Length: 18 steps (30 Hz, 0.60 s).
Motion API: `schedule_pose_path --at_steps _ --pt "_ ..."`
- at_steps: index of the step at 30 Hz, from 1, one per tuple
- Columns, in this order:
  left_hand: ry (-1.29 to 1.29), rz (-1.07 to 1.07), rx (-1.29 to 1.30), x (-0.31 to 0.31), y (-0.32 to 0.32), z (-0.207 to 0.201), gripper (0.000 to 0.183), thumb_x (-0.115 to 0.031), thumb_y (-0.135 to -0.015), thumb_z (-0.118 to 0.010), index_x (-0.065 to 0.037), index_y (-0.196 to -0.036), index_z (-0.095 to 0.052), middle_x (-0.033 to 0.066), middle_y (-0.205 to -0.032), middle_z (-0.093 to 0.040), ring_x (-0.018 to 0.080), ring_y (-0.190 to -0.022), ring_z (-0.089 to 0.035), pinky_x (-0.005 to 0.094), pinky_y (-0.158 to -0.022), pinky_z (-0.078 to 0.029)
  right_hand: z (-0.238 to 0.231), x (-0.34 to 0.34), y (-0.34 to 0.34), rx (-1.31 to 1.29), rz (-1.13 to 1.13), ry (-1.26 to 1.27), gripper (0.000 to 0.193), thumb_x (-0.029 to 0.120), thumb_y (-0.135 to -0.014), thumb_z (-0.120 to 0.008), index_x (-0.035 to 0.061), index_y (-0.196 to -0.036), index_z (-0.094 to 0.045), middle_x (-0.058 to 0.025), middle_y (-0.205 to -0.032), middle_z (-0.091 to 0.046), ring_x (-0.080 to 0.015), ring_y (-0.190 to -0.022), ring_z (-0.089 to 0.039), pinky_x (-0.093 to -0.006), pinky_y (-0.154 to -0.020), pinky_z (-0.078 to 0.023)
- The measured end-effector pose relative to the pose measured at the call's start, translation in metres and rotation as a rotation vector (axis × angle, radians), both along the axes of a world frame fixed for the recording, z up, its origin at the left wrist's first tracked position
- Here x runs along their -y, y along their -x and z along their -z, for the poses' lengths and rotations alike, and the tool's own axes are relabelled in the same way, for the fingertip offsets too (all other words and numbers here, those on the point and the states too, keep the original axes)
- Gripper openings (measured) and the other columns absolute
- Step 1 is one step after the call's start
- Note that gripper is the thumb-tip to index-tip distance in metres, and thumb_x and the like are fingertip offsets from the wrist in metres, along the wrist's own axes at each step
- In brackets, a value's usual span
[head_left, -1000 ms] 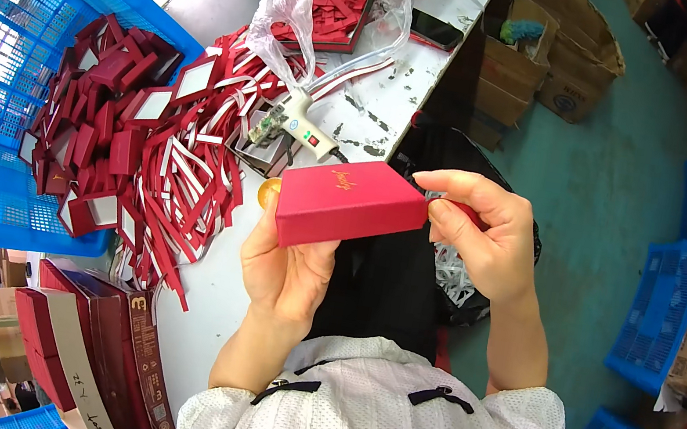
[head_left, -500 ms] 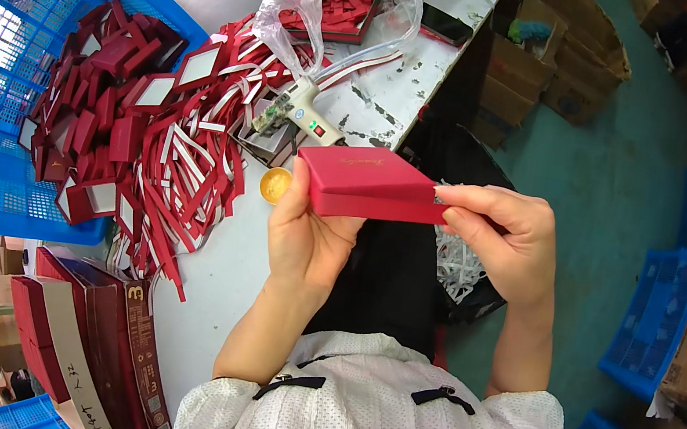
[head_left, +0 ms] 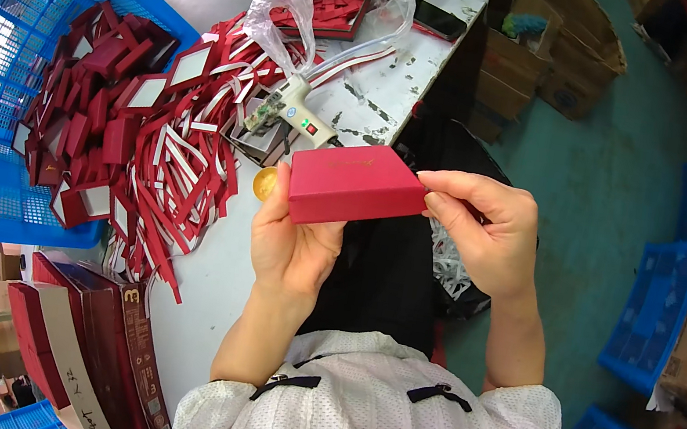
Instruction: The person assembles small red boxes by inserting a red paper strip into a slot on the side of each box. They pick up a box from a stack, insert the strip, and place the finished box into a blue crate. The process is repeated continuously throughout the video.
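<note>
I hold a flat red box [head_left: 355, 194] with small gold lettering on its top, raised over the table's edge. My left hand [head_left: 294, 247] supports its left end, with the thumb up the side and the other fingers mostly hidden underneath. At the right end, the thumb and forefinger of my right hand [head_left: 487, 232] pinch a corner. No gap shows along the box's front face. Just behind my left thumb sits a small round yellow dish [head_left: 265, 183]. Beyond the box, a white glue gun [head_left: 295, 111] with a lit switch rests on a small open box [head_left: 261, 144].
Red and white strips [head_left: 174, 189] are heaped on the white table [head_left: 217, 284]. A blue basket [head_left: 13, 227] holds many red boxes [head_left: 94, 102]. A clear plastic bag [head_left: 284, 6], a tray of red pieces [head_left: 340, 1] and a phone [head_left: 439, 21] lie farther back. Cartons [head_left: 502, 74] stand on the floor.
Both hands have shifted slightly left with the box and tilted it so more of its front face shows. The slanting gap along its front is gone; the lid looks pressed down.
</note>
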<state>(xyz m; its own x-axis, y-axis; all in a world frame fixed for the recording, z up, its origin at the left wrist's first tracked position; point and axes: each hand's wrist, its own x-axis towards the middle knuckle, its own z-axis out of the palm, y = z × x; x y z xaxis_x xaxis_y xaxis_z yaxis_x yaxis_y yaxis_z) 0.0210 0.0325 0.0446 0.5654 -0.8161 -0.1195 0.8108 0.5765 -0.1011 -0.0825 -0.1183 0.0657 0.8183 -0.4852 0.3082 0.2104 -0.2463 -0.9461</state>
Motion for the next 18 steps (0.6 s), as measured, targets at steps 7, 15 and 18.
schedule_pose_path --at_steps 7,15,18 --pt "-0.059 -0.088 0.132 0.008 0.011 0.009 0.037 -0.029 -0.088 -0.033 0.004 -0.100 -0.045 0.0179 -0.104 -0.050 0.0284 -0.097 -0.050 0.0419 -0.083 -0.041 0.005 -0.003 0.003 -0.033 0.031 0.035 0.014 -0.003 -0.072 -0.055 -0.0025 -0.085 -0.059 -0.0093 -0.073 -0.061 -0.0116 -0.064 -0.058 -0.0203 -0.056 -0.046" --pt "-0.535 -0.426 0.563 0.031 0.024 0.010 0.032 -0.028 -0.088 -0.032 -0.001 -0.104 -0.041 0.0138 -0.101 -0.051 0.0226 -0.095 -0.051 0.0358 -0.081 -0.042 0.004 -0.015 0.005 -0.049 0.073 0.375 0.017 0.002 -0.068 -0.060 0.0001 -0.084 -0.059 -0.0125 -0.070 -0.059 -0.0164 -0.053 -0.056 -0.0230 -0.048 -0.043" --pt "-0.367 -0.284 0.351 0.020 0.009 0.005 0.030 -0.025 -0.088 -0.035 0.002 -0.096 -0.044 0.0154 -0.098 -0.052 0.0248 -0.094 -0.052 0.0392 -0.082 -0.043 0.002 0.006 0.016 -0.085 0.072 0.278 0.017 0.000 -0.067 -0.060 0.0008 -0.084 -0.060 -0.0107 -0.066 -0.057 -0.0160 -0.052 -0.055 -0.0223 -0.046 -0.041"
